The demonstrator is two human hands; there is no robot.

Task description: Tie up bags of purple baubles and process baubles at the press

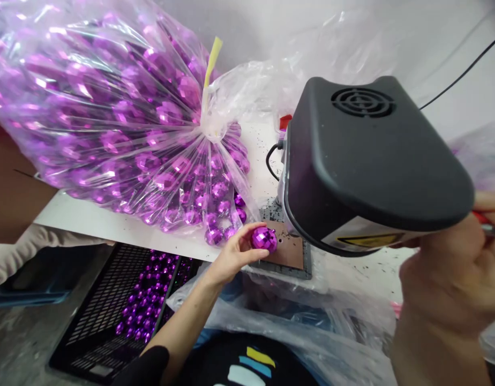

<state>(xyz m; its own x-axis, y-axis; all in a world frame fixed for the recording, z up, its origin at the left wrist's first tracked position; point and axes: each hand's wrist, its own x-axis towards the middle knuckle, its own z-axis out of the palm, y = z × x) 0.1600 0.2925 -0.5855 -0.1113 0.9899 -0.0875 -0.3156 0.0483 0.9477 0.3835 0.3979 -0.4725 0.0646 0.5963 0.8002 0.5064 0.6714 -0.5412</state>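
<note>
My left hand [238, 249] pinches a shiny purple faceted bauble [264, 239] between thumb and fingers. Its small cap points away from my palm, and it is over the brown board [290, 252] on the machine's base. A large black bench machine [380, 155], like a small drill press, stands over the board and hides part of it. Close at the right, my right hand [452, 273] is closed around a handle at the machine's side; a bit of red and metal [486, 222] shows between the fingers. Most of that handle is hidden.
A tied clear bag [122, 123] full of purple baubles fills the left of the white table [151, 233]. Below its edge stands a black crate [90, 321] with more baubles. Another person's sleeve [34, 246] reaches in at left. Clear plastic [304, 327] hangs along the front edge.
</note>
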